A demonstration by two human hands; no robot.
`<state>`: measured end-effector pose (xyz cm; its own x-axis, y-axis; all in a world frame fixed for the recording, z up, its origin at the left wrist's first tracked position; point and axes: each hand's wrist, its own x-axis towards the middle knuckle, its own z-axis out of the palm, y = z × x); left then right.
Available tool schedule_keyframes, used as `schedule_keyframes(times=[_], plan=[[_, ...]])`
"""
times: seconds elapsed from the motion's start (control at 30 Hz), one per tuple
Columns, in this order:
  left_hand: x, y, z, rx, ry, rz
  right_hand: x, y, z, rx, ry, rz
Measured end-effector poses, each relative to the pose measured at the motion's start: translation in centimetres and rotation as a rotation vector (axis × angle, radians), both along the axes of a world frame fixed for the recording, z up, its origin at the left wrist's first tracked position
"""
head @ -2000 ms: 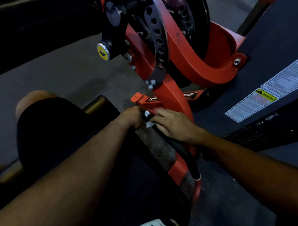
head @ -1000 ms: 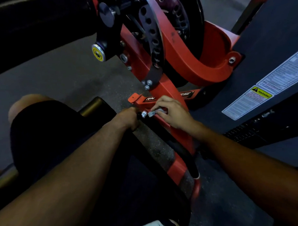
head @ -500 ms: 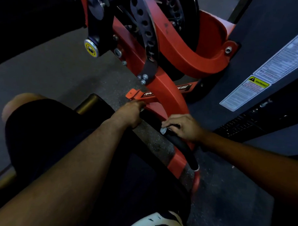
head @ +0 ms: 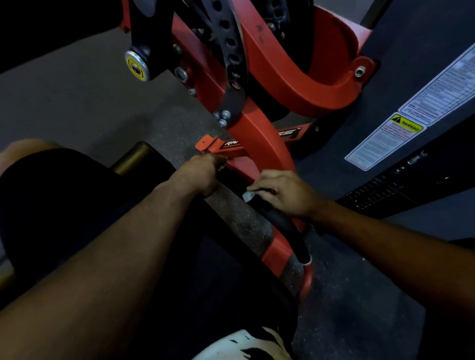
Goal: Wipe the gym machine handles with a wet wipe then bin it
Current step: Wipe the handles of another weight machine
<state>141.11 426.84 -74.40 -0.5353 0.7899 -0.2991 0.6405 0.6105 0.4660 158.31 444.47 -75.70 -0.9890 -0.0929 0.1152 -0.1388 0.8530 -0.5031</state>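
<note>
While left hand (head: 200, 176) grips black handle (head: 284, 226) top, right hand (head: 283, 194) fingers pinch crumpled wipe (head: 248, 196).

Left hand (head: 200, 176) on the upper end of the handle (head: 283, 226), right hand (head: 282, 193) further down it, wet wipe (head: 248, 196) under its fingers, machine frame (head: 259, 140) behind, warning label (head: 387, 140) to the right.

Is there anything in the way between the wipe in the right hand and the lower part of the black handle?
Nothing visible. The right hand presses the wipe on the black handle, and the stretch below it lies bare down to its end.
</note>
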Motion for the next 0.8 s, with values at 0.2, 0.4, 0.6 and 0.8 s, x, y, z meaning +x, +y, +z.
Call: schedule_keyframes(times=[0.2,0.4,0.6,0.8], plan=[[0.3,-0.1,0.1,-0.023,-0.013,0.011,4.8,0.3,-1.0,-0.003,-0.046,-0.046],[0.2,-0.1,-0.1,-0.043,0.004,0.019,6.2,2.6,-0.5,0.043,-0.173,0.019],[0.1,0.0,-0.4,-0.025,-0.004,0.031,0.2,-1.0,0.6,0.297,0.072,0.141],[-0.1,-0.4,-0.7,-0.046,-0.023,0.026,1.6,-2.3,-1.6,0.502,-0.045,0.194]])
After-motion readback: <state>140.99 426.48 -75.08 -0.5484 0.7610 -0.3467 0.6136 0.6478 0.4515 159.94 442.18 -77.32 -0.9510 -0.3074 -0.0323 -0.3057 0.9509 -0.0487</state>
